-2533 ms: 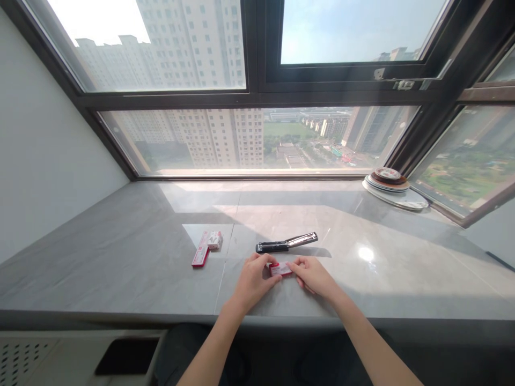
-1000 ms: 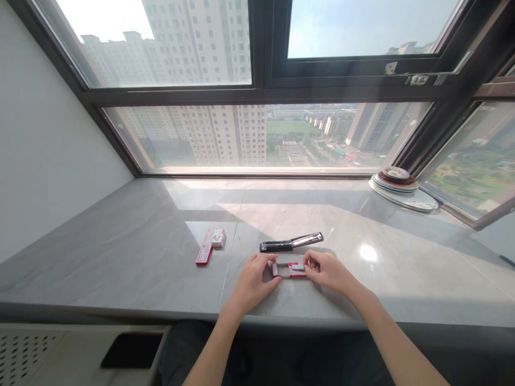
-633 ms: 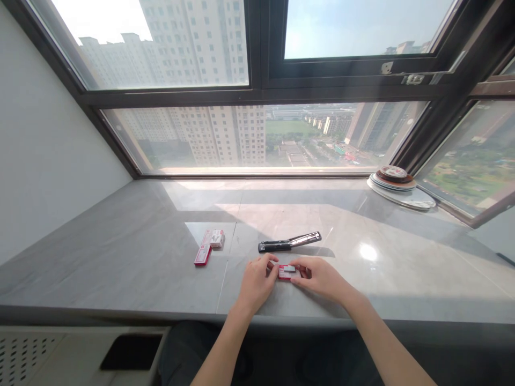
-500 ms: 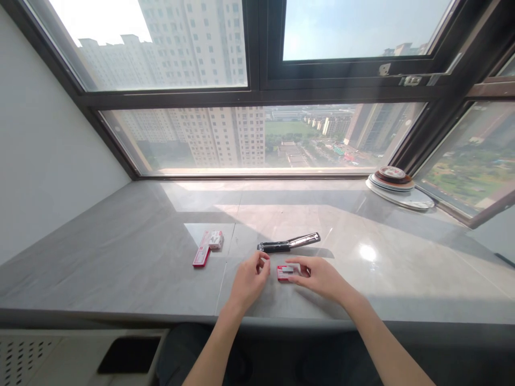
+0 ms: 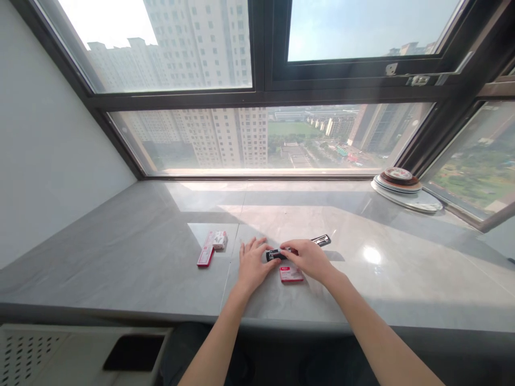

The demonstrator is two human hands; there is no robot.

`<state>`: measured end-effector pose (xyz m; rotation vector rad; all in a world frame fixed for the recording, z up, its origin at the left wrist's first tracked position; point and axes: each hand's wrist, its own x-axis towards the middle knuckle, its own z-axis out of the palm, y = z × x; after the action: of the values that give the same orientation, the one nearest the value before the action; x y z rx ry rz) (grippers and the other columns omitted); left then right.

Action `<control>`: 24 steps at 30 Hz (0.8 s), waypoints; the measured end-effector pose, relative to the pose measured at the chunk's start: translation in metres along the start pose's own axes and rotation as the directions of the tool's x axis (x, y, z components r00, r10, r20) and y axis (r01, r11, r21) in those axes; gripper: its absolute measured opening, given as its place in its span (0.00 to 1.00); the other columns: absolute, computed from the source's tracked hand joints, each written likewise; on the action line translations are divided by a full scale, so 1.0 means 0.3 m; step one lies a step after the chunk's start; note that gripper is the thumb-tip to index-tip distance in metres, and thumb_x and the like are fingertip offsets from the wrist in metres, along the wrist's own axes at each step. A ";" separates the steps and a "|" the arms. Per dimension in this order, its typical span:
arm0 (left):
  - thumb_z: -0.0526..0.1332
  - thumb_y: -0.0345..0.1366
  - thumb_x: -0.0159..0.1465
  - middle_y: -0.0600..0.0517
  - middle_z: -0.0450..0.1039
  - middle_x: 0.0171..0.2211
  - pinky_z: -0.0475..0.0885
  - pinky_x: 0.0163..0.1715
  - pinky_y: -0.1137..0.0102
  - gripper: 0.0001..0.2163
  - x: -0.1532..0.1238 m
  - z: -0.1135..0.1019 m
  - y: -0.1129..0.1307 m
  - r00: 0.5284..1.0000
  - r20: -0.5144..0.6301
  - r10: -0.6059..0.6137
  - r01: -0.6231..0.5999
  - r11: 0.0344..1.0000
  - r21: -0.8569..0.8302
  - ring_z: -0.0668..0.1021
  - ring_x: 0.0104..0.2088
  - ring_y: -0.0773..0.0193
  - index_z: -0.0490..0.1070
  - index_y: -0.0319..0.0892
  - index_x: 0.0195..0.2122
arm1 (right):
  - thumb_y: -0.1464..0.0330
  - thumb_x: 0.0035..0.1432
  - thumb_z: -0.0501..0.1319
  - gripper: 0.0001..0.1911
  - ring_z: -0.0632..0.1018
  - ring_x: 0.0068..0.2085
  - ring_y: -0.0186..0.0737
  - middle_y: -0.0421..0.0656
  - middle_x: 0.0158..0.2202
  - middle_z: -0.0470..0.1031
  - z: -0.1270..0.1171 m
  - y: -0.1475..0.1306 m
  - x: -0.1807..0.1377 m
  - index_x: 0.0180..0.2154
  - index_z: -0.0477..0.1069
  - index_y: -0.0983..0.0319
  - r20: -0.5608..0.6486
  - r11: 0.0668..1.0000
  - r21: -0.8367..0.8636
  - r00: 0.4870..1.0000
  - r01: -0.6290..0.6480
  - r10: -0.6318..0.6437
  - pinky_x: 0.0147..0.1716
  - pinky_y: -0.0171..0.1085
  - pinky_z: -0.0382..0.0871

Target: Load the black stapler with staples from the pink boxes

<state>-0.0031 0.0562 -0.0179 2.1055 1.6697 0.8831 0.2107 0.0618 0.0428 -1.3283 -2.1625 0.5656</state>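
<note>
One grey stone desk [image 5: 120,257] runs under the window. On its left half lie two small things side by side: one flat red packet [image 5: 205,256] and, touching its far end, one small white and red box [image 5: 219,239].

Just right of these comes the person's left hand [image 5: 252,265]. It lies palm down with its fingers spread, and its thumb reaches to the near left end of the one black stapler [image 5: 323,240]. Its grip is open and holds nothing.

The stapler lies on the desk at mid-width, slanting away to the right. Only its dark left end and its metal right tip show, because the right hand [image 5: 309,258] covers the middle. That hand comes in from the lower right with its fingers curled down over the stapler's body, so its grip is closed on the stapler.

Just in front of the stapler, between the two wrists, one red box [image 5: 291,274] with a pale label lies flat on the desk, partly under the right hand. That makes three red packages in all.

Far right, near the window's corner and well apart from the hands, stands one low stack of plates [image 5: 404,188]; how many plates are in it cannot be told
</note>
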 end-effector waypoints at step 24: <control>0.70 0.48 0.61 0.55 0.68 0.65 0.40 0.71 0.47 0.12 0.002 -0.011 0.001 1.000 -0.010 -0.008 0.008 0.999 -0.047 0.59 0.71 0.49 0.77 0.54 0.43 | 0.49 0.65 0.59 0.21 0.63 0.22 0.32 0.32 0.20 0.62 0.038 0.075 -0.138 0.47 0.74 0.58 0.073 0.822 0.458 0.936 -0.337 0.344 0.23 0.33 0.55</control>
<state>-0.0050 0.0564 -0.0150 2.0654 1.6454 0.9227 0.2339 0.0333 0.0113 -1.4320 -1.6269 1.1344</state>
